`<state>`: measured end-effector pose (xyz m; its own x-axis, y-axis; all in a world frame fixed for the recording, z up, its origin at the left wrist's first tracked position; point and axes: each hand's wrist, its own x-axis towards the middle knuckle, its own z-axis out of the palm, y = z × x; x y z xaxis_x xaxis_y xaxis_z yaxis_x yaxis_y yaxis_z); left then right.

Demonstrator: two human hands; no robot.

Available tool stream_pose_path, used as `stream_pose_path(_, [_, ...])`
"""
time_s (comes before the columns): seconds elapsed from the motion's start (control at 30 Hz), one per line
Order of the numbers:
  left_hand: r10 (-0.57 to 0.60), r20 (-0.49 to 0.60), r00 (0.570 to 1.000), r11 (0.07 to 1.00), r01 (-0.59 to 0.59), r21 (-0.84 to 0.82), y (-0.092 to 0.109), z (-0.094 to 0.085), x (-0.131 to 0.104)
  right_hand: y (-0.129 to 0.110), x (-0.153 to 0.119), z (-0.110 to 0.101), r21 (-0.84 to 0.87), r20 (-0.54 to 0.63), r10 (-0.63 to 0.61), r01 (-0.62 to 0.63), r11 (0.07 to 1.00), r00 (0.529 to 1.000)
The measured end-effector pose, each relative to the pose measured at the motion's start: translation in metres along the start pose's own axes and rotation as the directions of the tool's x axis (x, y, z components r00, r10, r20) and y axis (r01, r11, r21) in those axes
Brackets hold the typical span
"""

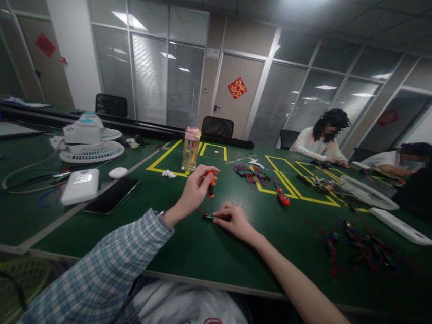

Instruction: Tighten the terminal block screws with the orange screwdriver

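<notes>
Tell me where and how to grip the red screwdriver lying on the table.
Take the red screwdriver by its thick handle, probably from above on the near side: it lies flat, handle end toward the wearer, slim shaft pointing away.

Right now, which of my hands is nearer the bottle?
Left. Your left hand is just in front of the bottle; your right hand is farther off, nearer you and to the right.

Below the left hand [197,184], the tip of the screwdriver [212,189] cannot be made out; the small board [209,216] is partly covered by the right hand [238,222].
</notes>
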<state>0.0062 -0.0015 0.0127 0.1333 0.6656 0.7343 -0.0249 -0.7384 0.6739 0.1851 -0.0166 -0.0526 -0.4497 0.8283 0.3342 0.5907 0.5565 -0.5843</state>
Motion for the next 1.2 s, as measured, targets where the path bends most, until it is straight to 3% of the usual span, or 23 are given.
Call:
stream_pose_path(0.23, [-0.054,0.039,0.998,0.99,0.058,-0.131,-0.003,0.0007,-0.0002,-0.0022,-0.0005,-0.0009,0.009,0.009,0.0,0.0,1.0,1.0])
stream_pose_path(0.47, [0.027,-0.021,0.999,0.999,-0.026,0.041,0.0039,0.0009,-0.0006,-0.0005,-0.0005,-0.0002,0.01,0.001,0.004,-0.004,1.0,1.0])
stream_pose_path(0.8, [-0.04,0.079,0.996,0.991,0.05,-0.122,-0.0025,0.002,-0.0018,-0.0006,-0.0001,-0.0006,0.006,0.004,-0.012,0.012,1.0,1.0])
stream_pose_path(1.2, [-0.045,0.069,0.997,0.997,0.049,-0.053,0.0003,0.0014,-0.0008,-0.0028,-0.0008,-0.0015,-0.005,0.006,-0.009,0.009,1.0,1.0])
